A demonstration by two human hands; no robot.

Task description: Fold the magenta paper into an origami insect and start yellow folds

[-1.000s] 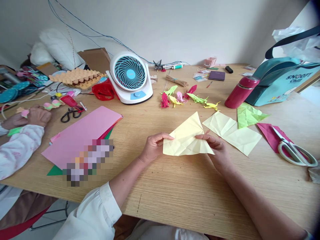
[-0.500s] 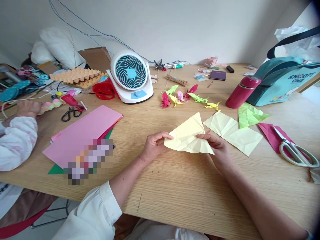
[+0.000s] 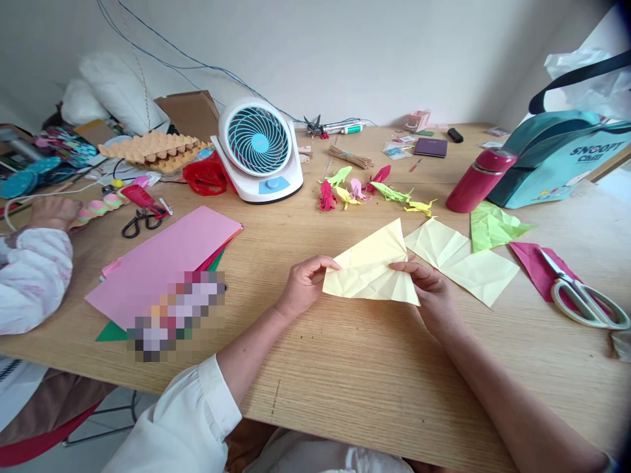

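Note:
A creased sheet of pale yellow paper [image 3: 369,272] is held up between my two hands above the wooden table. My left hand [image 3: 309,281] pinches its left end with the thumb on top. At the right end, my right hand [image 3: 428,288] grips it between thumb and fingers; some fingers are hidden behind the sheet. Just beyond my right hand lies another creased pale yellow paper [image 3: 466,261]. Past it are a crumpled green paper [image 3: 495,226] and a dark pink paper [image 3: 535,266], with white-handled scissors [image 3: 582,302] resting partly on the pink one.
Several small folded paper figures [image 3: 365,189] lie beyond the sheet. A white fan [image 3: 259,148] stands at the back. On the right are a red bottle [image 3: 480,182] and a teal bag [image 3: 542,157]. Pink paper [image 3: 170,263] is stacked left, near a co-worker's hand [image 3: 55,211].
The held paper's lower right part looks flatter, with fewer fan-like ripples. Its upper corner has shifted slightly right. Both hands keep their hold.

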